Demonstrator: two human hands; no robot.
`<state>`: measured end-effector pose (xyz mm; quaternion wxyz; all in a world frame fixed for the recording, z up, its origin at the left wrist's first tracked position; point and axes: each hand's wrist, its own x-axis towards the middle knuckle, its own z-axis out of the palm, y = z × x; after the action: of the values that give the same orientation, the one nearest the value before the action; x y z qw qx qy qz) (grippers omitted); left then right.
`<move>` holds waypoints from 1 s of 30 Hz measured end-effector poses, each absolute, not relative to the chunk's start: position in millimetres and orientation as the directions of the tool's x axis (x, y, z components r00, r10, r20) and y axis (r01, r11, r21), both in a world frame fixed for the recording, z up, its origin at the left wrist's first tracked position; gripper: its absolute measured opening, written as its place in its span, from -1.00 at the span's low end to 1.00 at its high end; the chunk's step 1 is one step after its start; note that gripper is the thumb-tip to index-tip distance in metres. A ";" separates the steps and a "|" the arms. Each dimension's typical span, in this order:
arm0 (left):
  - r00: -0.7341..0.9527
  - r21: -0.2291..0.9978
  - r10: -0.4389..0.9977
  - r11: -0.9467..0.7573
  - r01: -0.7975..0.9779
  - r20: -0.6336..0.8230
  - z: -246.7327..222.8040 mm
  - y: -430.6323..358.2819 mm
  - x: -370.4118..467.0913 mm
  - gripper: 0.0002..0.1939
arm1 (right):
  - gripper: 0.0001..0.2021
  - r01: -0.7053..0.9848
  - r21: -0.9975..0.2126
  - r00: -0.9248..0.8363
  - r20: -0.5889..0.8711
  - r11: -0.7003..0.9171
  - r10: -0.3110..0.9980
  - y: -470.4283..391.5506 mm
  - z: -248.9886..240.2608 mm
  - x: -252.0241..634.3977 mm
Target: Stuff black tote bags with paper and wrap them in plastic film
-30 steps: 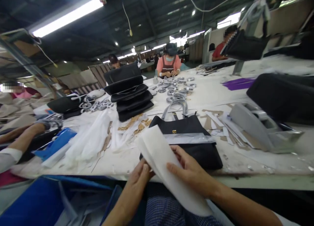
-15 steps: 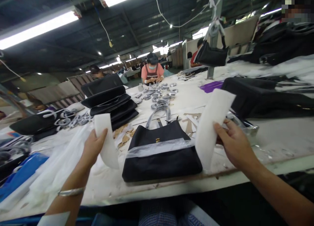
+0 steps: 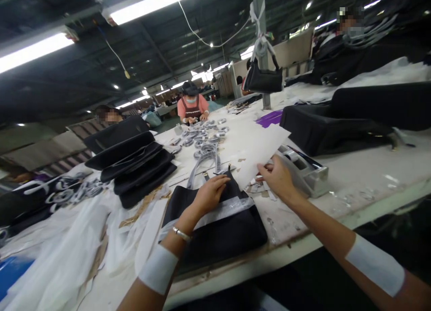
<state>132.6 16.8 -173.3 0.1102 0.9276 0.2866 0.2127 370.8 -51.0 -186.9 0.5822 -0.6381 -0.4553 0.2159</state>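
A black handbag (image 3: 222,234) lies at the table's front edge, with a clear plastic strip (image 3: 232,206) across its front and wrapped handles (image 3: 203,165) at its top. Over the bag's upper edge reaches my left hand (image 3: 213,193), its fingers stretched out and nothing seen in them; whether they touch the bag I cannot tell. My right hand (image 3: 278,178) pinches a white padding sheet (image 3: 264,151) between thumb and fingers, right of the bag's top. Along the bag's left side lies another white padding strip (image 3: 151,230).
A metal tape dispenser (image 3: 308,169) stands beyond my right hand. Stacked black bags (image 3: 141,167) are at left, and more black bags (image 3: 313,126) at right. Wrapped straps (image 3: 207,140) lie in mid-table. A person (image 3: 192,105) works at the far end.
My left hand has let go of its white padding strip and moved right, over the bag. My right hand, still with its sheet, has moved left and inward. The view has swung right.
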 end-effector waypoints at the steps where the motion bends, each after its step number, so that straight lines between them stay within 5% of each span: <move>1: 0.788 0.300 0.529 -0.843 0.446 0.315 -174.7 27.3 138.9 -0.68 | -0.70 0.314 -0.944 0.474 0.244 0.097 0.846 -49.0 -188.2 370.3; 6: 0.899 0.172 0.342 -0.937 0.304 0.273 -182.2 54.3 161.8 -0.71 | -0.80 0.229 -0.969 0.310 0.162 0.091 0.937 -41.9 -200.2 368.1; 16: 0.727 0.203 0.496 -0.865 0.458 0.475 -207.5 62.1 170.7 -0.58 | -0.83 0.261 -0.961 0.278 0.161 0.087 0.947 -45.6 -201.1 357.2; 23: 0.868 0.174 0.372 -0.927 0.332 0.328 -207.5 70.8 176.5 -0.63 | -0.77 0.318 -0.947 0.222 0.119 0.043 0.968 -43.7 -208.2 362.1; 30: 0.622 0.102 0.360 -0.906 0.410 0.695 -207.5 68.3 171.0 -0.63 | -0.82 0.511 -0.859 -0.062 -0.085 -0.041 0.994 -38.1 -190.6 362.2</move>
<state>171.0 68.3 -207.5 -0.0332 0.9000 0.2139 0.3783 362.2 -38.1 -190.6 0.3128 -0.6092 -0.6177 0.3866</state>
